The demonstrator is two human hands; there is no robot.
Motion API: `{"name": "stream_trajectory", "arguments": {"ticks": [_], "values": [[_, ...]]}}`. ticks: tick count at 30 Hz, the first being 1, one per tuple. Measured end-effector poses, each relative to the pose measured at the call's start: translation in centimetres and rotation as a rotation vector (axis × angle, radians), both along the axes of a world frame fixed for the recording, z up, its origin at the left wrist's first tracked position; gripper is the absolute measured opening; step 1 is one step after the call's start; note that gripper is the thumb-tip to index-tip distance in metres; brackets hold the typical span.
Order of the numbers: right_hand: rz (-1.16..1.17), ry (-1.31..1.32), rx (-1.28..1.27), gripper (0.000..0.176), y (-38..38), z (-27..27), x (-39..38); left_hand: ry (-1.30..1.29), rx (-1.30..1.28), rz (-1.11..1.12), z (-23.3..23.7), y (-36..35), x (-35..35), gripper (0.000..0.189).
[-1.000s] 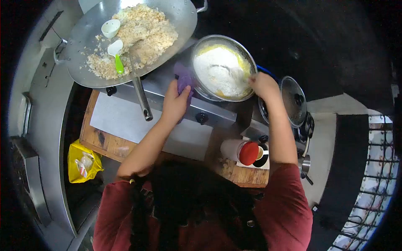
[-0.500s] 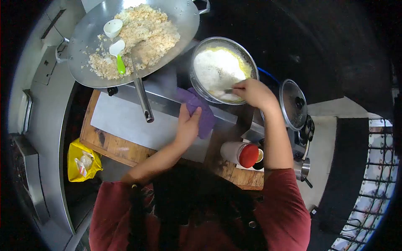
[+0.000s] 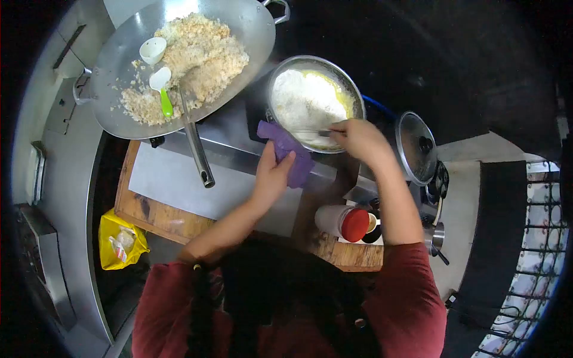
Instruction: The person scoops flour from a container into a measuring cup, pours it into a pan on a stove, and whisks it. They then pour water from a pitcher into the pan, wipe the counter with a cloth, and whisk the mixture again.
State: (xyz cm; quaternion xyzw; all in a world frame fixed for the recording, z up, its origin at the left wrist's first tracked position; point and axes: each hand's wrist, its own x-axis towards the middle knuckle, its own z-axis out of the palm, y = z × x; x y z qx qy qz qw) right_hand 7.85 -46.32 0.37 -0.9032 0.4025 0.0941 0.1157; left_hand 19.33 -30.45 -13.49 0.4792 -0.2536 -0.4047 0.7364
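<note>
A metal pot (image 3: 360,110) holds white powder (image 3: 298,98) over a yellow, wet-looking layer that shows along its far right edge. My right hand (image 3: 361,140) is closed on a thin metal utensil (image 3: 316,131) whose far end is down in the powder; its head is too blurred to name. Bunched in my left hand (image 3: 274,173) is a purple cloth (image 3: 290,152), pressed up to the pot's near left rim. Whether the cloth grips a handle is hidden.
A large wok (image 3: 113,89) of rice (image 3: 203,59) stands at upper left, with a white bowl (image 3: 153,50), a green-handled spoon (image 3: 164,95) and a long-handled tool (image 3: 198,152). A red-lidded jar (image 3: 354,224), glass lid (image 3: 416,149) and yellow bag (image 3: 122,238) lie around.
The purple cloth has come up against the pot's rim with my left hand. My right hand has shifted slightly left and down with the utensil, and the view has moved a little.
</note>
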Motion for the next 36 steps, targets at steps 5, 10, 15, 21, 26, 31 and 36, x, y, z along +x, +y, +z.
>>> {"name": "stream_trajectory", "arguments": {"ticks": [5, 10, 15, 21, 26, 31, 36], "values": [[-0.115, 0.038, -0.303, 0.029, -8.5, -5.0, -1.5, 0.0, 0.01, -0.029, -0.3, 0.0, 0.3, 0.028], [-0.058, -0.34, -0.131, 0.029, -7.4, -6.9, 3.5, -0.004, 0.044, -0.039, -0.1, -0.2, 1.1, 0.025], [0.015, -0.013, -0.015, 0.029, -1.6, -0.7, 0.8, -0.008, 0.043, -0.035, 0.3, -0.5, 1.7, 0.023], [-0.166, 0.048, -0.235, 0.027, -8.2, -4.9, -0.5, -0.008, 0.013, -0.052, 0.6, -0.7, 1.7, 0.022], [0.063, -0.358, 0.088, 0.026, -4.7, -6.6, 2.3, -0.066, 0.166, -0.063, 2.0, 0.7, 3.1, 0.02], [0.078, 0.075, 0.0, 0.029, -0.7, 0.9, -1.6, -0.154, 0.156, 0.04, 2.3, 4.9, 5.1, 0.023], [-0.147, 0.015, -0.19, 0.029, -4.9, -3.6, -2.4, -0.042, 0.418, -0.098, -5.1, 8.0, 9.4, 0.028]]}}
